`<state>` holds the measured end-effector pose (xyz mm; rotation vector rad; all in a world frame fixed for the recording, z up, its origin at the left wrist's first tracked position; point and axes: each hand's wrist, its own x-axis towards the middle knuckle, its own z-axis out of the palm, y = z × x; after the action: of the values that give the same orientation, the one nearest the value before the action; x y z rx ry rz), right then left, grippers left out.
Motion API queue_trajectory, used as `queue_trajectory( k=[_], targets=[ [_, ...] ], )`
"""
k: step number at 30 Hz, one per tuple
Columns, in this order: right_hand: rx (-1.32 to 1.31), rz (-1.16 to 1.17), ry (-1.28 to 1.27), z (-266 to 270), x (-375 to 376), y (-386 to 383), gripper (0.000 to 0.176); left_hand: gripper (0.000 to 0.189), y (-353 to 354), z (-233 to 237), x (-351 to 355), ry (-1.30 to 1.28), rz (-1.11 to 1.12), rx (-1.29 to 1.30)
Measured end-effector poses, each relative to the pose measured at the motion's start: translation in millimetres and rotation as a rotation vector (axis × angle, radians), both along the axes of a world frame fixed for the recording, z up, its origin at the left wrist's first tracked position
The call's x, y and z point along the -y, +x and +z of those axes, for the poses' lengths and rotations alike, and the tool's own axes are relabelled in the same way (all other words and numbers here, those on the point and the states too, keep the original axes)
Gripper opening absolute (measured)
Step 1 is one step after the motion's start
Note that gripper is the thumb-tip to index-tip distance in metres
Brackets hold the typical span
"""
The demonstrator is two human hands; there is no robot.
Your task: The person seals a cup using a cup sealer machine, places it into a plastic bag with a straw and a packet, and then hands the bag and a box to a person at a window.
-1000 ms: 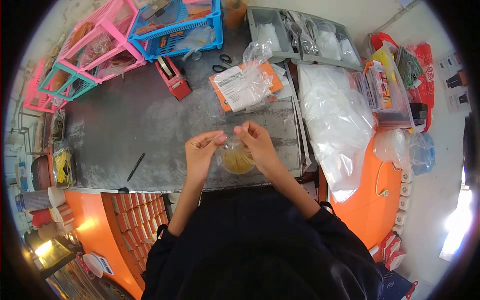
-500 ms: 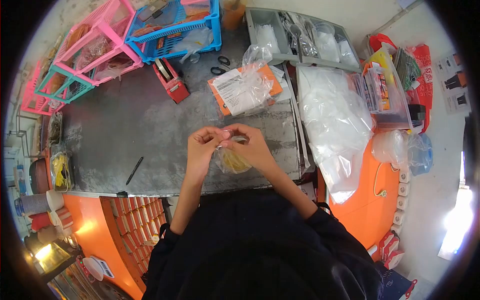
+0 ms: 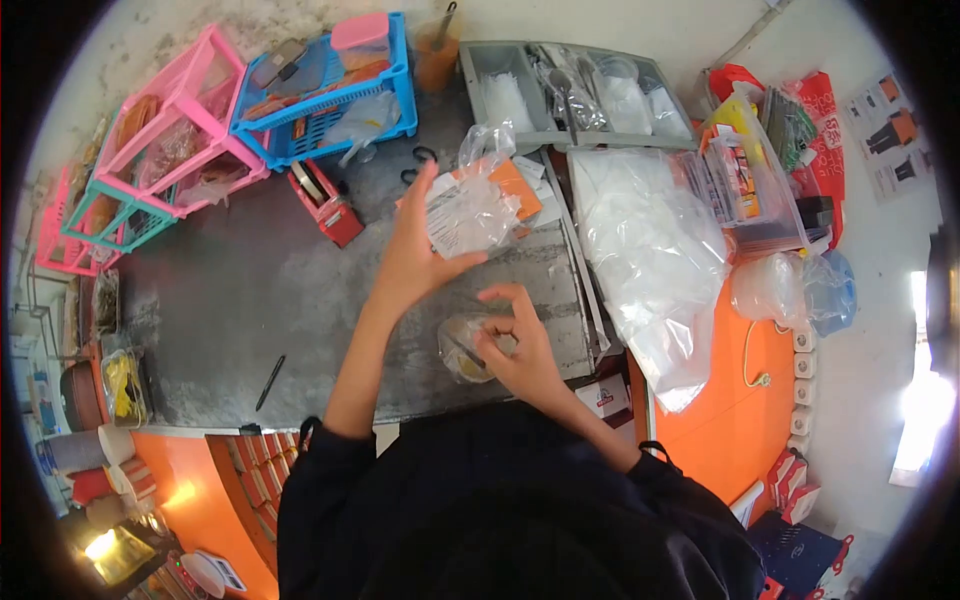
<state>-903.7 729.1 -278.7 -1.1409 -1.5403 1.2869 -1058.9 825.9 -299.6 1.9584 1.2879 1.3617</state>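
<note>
My right hand [image 3: 522,360] is at the near part of the dark table, its thumb and a finger pinched at the edge of a small clear plastic bag [image 3: 462,362] with something yellowish in it. Its index finger is raised and bent. My left hand [image 3: 412,262] reaches farther out, thumb and fingers spread, with nothing in its grasp. Just beyond it, a crumpled clear plastic bag [image 3: 478,212] lies on a white printed paper and an orange envelope [image 3: 514,186]. Black scissors [image 3: 424,155] are partly hidden behind my left fingers.
A red tape dispenser [image 3: 326,205] and a black pen [image 3: 270,382] lie on the table [image 3: 230,310]. Pink, teal and blue baskets [image 3: 325,140] stand at the back left. A grey divided tray [image 3: 540,125] and a stack of clear plastic bags [image 3: 650,240] sit to the right.
My hands were together at the small bag. My left hand has let go and moved up and away with fingers spread, while my right hand stays at the bag. The camera view has shifted slightly.
</note>
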Motion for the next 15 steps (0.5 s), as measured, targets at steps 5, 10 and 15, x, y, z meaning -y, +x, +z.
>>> queue_trajectory(
  k=[5,10,15],
  targets=[
    [-0.098,-0.167,-0.120,-1.1,10.6,10.6,0.045,0.054,-7.6,-9.1,-97.4,-0.381,-0.471,0.269],
    [-0.305,-0.339,-0.311,6.3,2.5,21.2,0.055,0.033,-10.7,32.3,-93.9,-0.736,-0.089,-0.175],
    [-0.289,-0.363,-0.297,0.7,-4.5,34.9,0.064,0.020,5.5,19.0,-62.4,-0.875,-0.293,1.059]
  ],
)
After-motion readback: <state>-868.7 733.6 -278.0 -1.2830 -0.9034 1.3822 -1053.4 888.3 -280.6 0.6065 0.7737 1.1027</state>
